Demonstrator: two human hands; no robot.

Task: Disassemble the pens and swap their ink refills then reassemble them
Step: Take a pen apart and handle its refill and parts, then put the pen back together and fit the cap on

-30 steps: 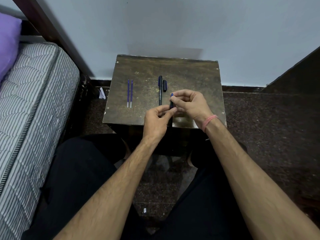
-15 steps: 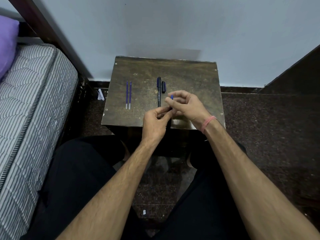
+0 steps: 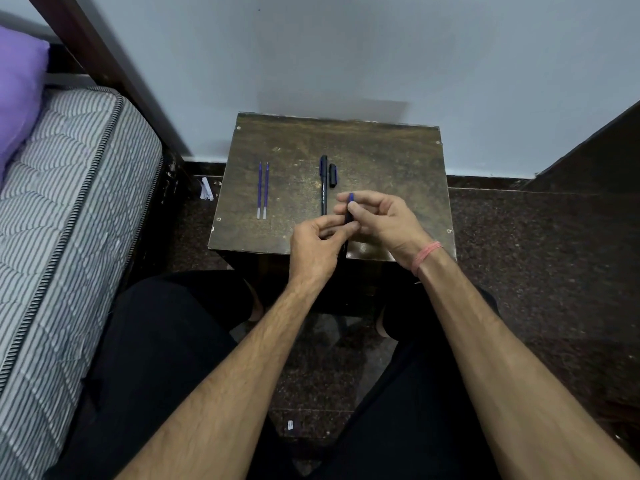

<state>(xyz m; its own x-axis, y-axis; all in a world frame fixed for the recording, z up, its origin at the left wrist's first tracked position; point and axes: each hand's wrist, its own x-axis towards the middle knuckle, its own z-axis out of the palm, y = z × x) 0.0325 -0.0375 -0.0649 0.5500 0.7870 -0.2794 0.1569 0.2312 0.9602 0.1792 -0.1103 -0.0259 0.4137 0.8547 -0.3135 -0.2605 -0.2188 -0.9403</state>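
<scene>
Both your hands pinch one pen (image 3: 349, 216) above the table's (image 3: 391, 161) near edge: left hand (image 3: 317, 245) gripping low, right hand (image 3: 382, 220) closed near its blue tip. Lose grip and it may drop floorward. Counted: two refills (image 3: 263, 190), one second pen (image 3: 323, 185), one cap (image 3: 333, 175).

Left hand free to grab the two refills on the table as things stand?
Probably not right away. The left hand is pinching the pen together with the right hand. The path itself looks clear: the two refills lie alone on the table, left of both hands, with nothing between.
</scene>
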